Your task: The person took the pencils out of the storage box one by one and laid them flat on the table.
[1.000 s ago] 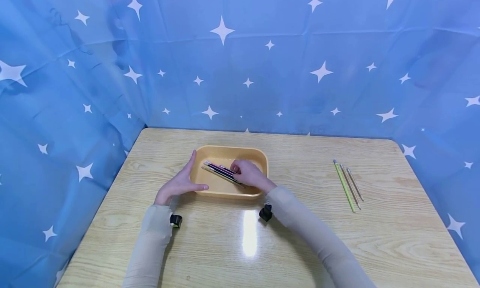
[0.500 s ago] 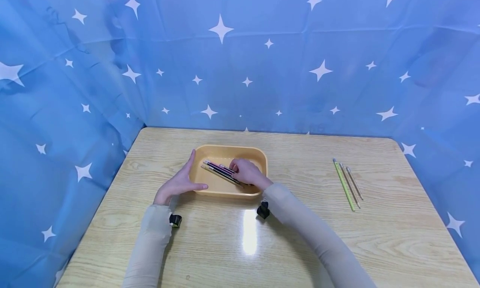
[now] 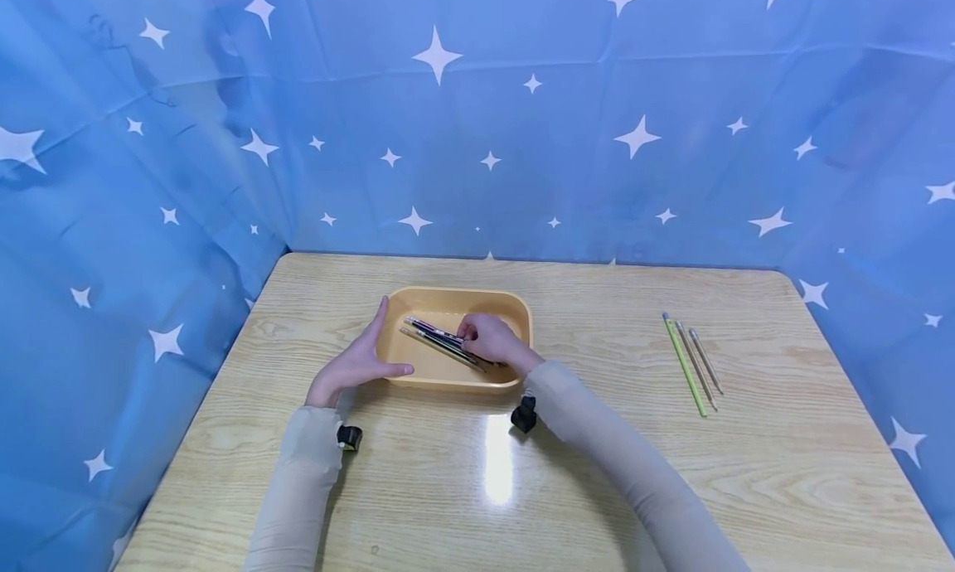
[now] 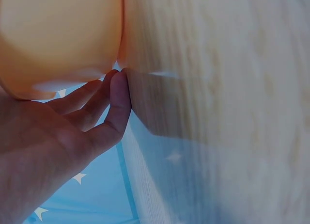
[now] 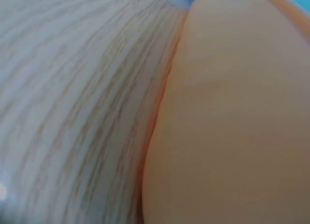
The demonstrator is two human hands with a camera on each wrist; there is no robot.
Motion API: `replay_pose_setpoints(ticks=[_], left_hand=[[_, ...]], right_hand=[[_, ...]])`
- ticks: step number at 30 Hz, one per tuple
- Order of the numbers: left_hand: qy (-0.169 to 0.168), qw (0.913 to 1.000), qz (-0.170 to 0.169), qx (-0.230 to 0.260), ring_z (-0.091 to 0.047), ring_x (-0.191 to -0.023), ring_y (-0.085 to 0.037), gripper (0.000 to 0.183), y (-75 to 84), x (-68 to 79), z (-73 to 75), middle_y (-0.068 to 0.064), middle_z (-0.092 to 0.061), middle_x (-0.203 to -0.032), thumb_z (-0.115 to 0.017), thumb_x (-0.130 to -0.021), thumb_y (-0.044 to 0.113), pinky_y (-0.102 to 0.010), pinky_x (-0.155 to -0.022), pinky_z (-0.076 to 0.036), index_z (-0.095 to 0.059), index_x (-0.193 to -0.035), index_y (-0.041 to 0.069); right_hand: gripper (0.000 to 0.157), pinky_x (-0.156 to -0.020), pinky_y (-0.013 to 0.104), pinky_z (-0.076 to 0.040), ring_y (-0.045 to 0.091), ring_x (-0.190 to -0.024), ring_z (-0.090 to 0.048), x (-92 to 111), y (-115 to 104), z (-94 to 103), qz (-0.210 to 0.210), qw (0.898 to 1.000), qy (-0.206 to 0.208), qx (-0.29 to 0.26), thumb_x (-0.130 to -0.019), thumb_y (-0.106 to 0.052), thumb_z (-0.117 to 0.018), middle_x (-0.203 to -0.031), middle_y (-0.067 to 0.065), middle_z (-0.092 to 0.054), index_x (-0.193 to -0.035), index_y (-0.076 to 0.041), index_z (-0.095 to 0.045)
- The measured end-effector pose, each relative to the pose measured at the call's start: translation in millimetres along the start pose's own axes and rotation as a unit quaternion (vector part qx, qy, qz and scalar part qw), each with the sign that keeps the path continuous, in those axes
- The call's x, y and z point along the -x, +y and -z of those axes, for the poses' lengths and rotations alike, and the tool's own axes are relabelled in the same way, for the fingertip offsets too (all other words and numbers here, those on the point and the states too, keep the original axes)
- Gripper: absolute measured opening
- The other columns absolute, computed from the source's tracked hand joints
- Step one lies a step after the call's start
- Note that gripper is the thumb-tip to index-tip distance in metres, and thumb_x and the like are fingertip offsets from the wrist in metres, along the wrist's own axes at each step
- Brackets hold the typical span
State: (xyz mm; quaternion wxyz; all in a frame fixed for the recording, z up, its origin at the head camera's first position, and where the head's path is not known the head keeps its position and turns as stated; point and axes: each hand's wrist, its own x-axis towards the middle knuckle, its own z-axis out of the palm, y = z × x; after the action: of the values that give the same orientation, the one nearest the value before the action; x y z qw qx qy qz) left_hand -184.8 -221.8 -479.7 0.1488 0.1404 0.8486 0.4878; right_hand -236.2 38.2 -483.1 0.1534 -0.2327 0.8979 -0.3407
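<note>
A yellow-orange tray (image 3: 515, 305) lies on the table with several pencils (image 3: 440, 345) slanting across its inside, eraser ends toward the far left. My left hand (image 3: 358, 361) rests against the tray's left side, its thumb along the near rim. In the left wrist view, the fingers (image 4: 118, 100) of that hand lie along the outer wall of the tray (image 4: 63, 35). Inside the tray, my right hand (image 3: 492, 340) pinches a dark pencil (image 3: 449, 334) over the others; its far end is hidden by the hand. Only the tray's outer wall (image 5: 232, 112) and tabletop show in the right wrist view.
On the right of the wooden table (image 3: 597, 472) lie a lime-green pencil (image 3: 684, 365) and two plain wood-toned pencils (image 3: 699, 369), side by side. A blue curtain (image 3: 552, 141) with white stars hangs behind and at the sides of the table.
My right hand's fingers have shifted slightly among the pencils, and the dark pencil has turned and moved a little. My left hand and the tray stay where they were.
</note>
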Motion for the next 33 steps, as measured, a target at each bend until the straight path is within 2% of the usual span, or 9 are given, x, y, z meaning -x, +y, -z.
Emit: replay_pose_setpoints(ticks=[5, 10, 17, 22, 24, 29, 33], left_hand=[[0.000, 1.0000, 0.003, -0.003, 0.003, -0.144, -0.033, 0.126, 0.0, 0.3, -1.2, -0.013, 0.013, -0.159, -0.083, -0.077, 0.027, -0.051, -0.114, -0.006, 0.017, -0.153, 0.016], [0.004, 1.0000, 0.003, -0.003, 0.002, -0.144, -0.032, 0.125, 0.4, 0.7, -1.5, -0.013, 0.012, -0.159, -0.083, -0.077, 0.027, -0.050, -0.114, -0.007, 0.016, -0.153, 0.015], [0.004, 1.0000, 0.001, -0.003, 0.001, -0.144, -0.035, 0.125, -0.8, 0.2, -1.8, -0.016, 0.010, -0.159, -0.082, -0.077, 0.026, -0.052, -0.114, -0.006, 0.016, -0.153, 0.015], [-0.004, 0.9999, 0.009, 0.013, 0.002, -0.143, -0.040, 0.118, 24.8, 9.1, -0.7, -0.022, 0.010, -0.158, -0.079, -0.079, 0.014, -0.056, -0.113, -0.006, 0.013, -0.152, 0.005], [-0.005, 0.9998, 0.012, 0.016, 0.003, -0.143, -0.041, 0.116, 27.2, 10.3, -0.4, -0.022, 0.011, -0.157, -0.078, -0.080, 0.010, -0.056, -0.112, -0.005, 0.013, -0.152, 0.002], [0.003, 1.0000, 0.008, 0.002, 0.006, -0.143, -0.038, 0.119, 4.1, 3.4, -1.4, -0.017, 0.014, -0.158, -0.079, -0.080, 0.016, -0.056, -0.112, -0.004, 0.016, -0.153, 0.010], [0.004, 1.0000, 0.004, 0.001, 0.005, -0.144, -0.035, 0.123, -0.2, 1.2, -2.0, -0.014, 0.013, -0.159, -0.081, -0.079, 0.022, -0.054, -0.113, -0.004, 0.016, -0.153, 0.016]], right_hand=[[0.010, -0.074, 0.029, -0.046, 0.015, -0.076, -0.054, -1.0, 3.0, 1.0, 0.027, 0.999, 0.003, -0.044, -0.085, 0.000, -0.065, -0.079, 0.001, -0.059, -0.094, -0.002, -0.066], [0.013, -0.074, 0.028, -0.046, 0.015, -0.077, -0.054, -0.4, 2.2, 2.3, 0.038, 0.995, 0.011, -0.090, -0.088, 0.000, -0.064, -0.080, 0.002, -0.059, -0.100, 0.000, -0.066], [0.015, -0.077, 0.031, -0.048, 0.018, -0.080, -0.059, 4.3, -2.4, 5.8, 0.049, 0.993, 0.021, -0.105, -0.090, -0.003, -0.063, -0.086, 0.005, -0.060, -0.105, 0.000, -0.066], [0.015, -0.075, 0.031, -0.049, 0.018, -0.081, -0.060, 13.2, -4.8, 12.8, 0.063, 0.993, 0.031, -0.097, -0.090, -0.005, -0.063, -0.086, 0.002, -0.061, -0.105, -0.003, -0.066], [0.015, -0.074, 0.031, -0.049, 0.018, -0.082, -0.059, 17.7, -7.8, 18.3, 0.071, 0.992, 0.035, -0.100, -0.091, -0.005, -0.062, -0.085, 0.002, -0.061, -0.105, -0.002, -0.066], [0.015, -0.074, 0.033, -0.050, 0.022, -0.083, -0.060, 25.5, -16.2, 33.9, 0.090, 0.987, 0.061, -0.120, -0.093, -0.004, -0.061, -0.088, 0.005, -0.062, -0.106, 0.001, -0.066], [0.017, -0.074, 0.032, -0.051, 0.022, -0.085, -0.061, 32.8, -19.1, 44.3, 0.082, 0.984, 0.086, -0.130, -0.094, -0.006, -0.061, -0.093, 0.007, -0.063, -0.109, -0.002, -0.066]])
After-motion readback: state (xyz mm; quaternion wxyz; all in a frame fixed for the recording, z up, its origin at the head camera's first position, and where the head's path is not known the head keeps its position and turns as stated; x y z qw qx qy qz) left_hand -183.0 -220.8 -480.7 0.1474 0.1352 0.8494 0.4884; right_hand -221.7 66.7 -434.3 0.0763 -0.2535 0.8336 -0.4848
